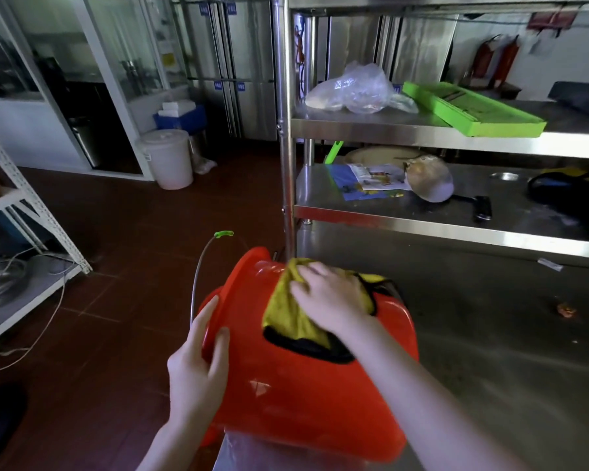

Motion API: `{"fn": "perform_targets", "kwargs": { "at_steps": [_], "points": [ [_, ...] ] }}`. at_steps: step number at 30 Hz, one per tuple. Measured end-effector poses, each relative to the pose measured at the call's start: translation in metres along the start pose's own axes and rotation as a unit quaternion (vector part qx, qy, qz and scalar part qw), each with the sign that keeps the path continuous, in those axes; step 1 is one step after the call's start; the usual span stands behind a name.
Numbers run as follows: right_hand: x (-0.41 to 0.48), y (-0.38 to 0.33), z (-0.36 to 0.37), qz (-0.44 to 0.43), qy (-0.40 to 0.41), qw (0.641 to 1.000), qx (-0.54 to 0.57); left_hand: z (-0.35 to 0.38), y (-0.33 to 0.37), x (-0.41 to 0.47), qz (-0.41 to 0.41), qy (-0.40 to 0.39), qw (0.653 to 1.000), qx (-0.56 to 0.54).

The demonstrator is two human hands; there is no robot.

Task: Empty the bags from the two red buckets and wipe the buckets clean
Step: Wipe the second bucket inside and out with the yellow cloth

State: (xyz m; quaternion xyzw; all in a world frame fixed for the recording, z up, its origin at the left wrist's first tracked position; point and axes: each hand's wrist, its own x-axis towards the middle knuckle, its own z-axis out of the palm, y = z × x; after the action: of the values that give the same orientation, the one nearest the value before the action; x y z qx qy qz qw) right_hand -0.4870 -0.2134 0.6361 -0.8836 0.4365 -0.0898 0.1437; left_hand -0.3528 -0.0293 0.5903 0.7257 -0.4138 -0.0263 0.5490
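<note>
Red smooth plastic bucket point(303, 385), just one, lying sideways; left hand point(194, 368) grips its rim at 9 o'clock, right hand point(330, 297) flat, pressing one fuzzy yellow cloth point(286, 317).

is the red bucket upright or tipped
On its side. The red bucket lies with its rim facing left, gripped by the left hand; the right hand presses a yellow cloth on its upturned wall.

Body in view: two hands with forearms.

1. The left hand point(198, 363) is bare. The left forearm point(174, 436) is uncovered as far as the frame edge at 7 o'clock.
2. The right hand point(334, 297) is bare, and its fingers appear slightly blurred. The right forearm point(422, 396) is uncovered as far as the frame edge at 5 o'clock.

Both forearms are slender and smooth. Fingernail detail cannot be made out.
</note>
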Motion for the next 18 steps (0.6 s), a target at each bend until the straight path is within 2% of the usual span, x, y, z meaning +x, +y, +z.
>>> {"fn": "perform_targets", "kwargs": {
  "at_steps": [3, 7, 12, 15, 18],
  "points": [
    [-0.014, -0.052, 0.018, -0.117, 0.03, 0.992, -0.023, -0.011, 0.001, 0.002, -0.002, -0.019, 0.999, 0.044],
    [-0.044, -0.051, 0.025, -0.168, 0.076, 0.981, -0.065, -0.016, 0.02, 0.041, 0.035, -0.034, 0.992, 0.113],
    [-0.079, -0.039, 0.027, -0.203, 0.088, 0.973, -0.071, 0.004, 0.04, 0.103, -0.08, -0.173, 0.973, 0.131],
    [-0.096, -0.009, 0.021, -0.184, 0.086, 0.976, -0.083, 0.009, 0.044, 0.107, -0.098, -0.189, 0.966, 0.149],
    [-0.102, 0.034, 0.007, -0.061, 0.077, 0.992, -0.082, 0.001, 0.042, 0.09, -0.073, -0.158, 0.98, 0.092]
  ]
}}
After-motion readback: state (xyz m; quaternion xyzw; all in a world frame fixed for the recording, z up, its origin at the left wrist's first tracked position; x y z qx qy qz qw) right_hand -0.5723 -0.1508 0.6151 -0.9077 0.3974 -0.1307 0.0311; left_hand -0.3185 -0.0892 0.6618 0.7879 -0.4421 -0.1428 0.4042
